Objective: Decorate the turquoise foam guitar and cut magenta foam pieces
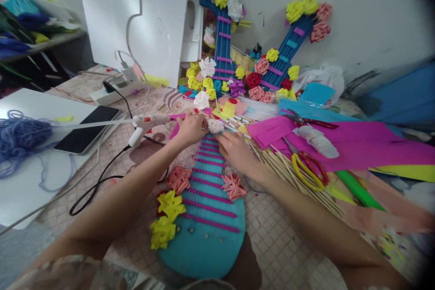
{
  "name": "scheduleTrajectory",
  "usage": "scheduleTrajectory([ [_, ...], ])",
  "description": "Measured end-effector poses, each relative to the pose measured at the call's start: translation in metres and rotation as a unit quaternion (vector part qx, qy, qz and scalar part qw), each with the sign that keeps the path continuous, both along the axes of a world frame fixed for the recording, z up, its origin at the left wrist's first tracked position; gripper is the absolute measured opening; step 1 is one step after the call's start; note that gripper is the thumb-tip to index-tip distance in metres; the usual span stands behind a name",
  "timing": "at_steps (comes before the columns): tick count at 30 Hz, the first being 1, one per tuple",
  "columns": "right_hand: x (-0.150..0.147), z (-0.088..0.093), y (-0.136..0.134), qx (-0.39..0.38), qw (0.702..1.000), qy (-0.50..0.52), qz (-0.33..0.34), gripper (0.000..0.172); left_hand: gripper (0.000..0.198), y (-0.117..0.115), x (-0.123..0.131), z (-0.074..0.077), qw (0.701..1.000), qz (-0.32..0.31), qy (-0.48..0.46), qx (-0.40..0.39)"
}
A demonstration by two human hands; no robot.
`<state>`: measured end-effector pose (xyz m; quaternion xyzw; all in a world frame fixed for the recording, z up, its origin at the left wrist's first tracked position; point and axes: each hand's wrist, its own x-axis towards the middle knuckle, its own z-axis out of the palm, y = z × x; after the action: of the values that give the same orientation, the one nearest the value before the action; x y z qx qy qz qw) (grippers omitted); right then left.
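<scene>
A blue paper guitar (pixel 204 256) with magenta strips across it lies before me, its neck pointing away. At the neck's far end sits a white paper flower (pixel 215 126). My left hand (pixel 193 129) has its fingers curled at the flower's left side, gripping it. From the right, my right hand (pixel 237 150) holds the neck's edge, its fingertips at the flower's lower side; part of its grip is hidden. Coral flowers (pixel 234 186) flank the guitar's body, and yellow flowers (pixel 171 205) line its left edge.
A white glue gun (pixel 142 126) with a black cord is left of my left hand. Bamboo sticks (pixel 299 176), scissors (pixel 307 170), pliers (pixel 309 120) and magenta paper (pixel 356 142) lie right. Two flowered guitars (pixel 222 41) lean on the wall. A phone (pixel 87 129) and blue yarn (pixel 23 140) are left.
</scene>
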<state>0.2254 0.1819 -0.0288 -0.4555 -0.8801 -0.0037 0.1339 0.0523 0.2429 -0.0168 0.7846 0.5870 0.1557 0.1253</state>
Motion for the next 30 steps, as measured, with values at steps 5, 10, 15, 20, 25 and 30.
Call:
scheduleTrajectory([
  [5,-0.009,0.01,-0.012,0.004,0.995,-0.044,-0.086,0.024,0.012,-0.002,0.001,0.002,1.0,-0.005,0.0,-0.006],
  [10,-0.011,0.014,-0.012,0.016,0.99,-0.093,-0.104,0.019,0.014,-0.002,0.001,0.003,1.0,0.0,-0.005,-0.012],
  [15,-0.011,0.011,-0.013,0.084,0.988,-0.085,-0.093,0.017,0.015,-0.001,0.001,0.002,1.0,0.004,-0.01,-0.013],
  [20,-0.012,0.006,-0.023,0.096,0.991,-0.071,-0.064,0.019,0.015,-0.001,0.002,0.004,1.0,0.009,-0.007,-0.018],
  [25,-0.02,0.008,-0.039,0.059,0.995,-0.047,-0.07,0.018,0.017,0.0,0.002,0.004,1.0,0.013,-0.001,-0.022],
  [30,-0.031,0.012,-0.06,0.03,0.998,-0.033,-0.049,0.016,0.019,0.0,0.003,0.005,0.999,0.02,0.008,-0.025],
])
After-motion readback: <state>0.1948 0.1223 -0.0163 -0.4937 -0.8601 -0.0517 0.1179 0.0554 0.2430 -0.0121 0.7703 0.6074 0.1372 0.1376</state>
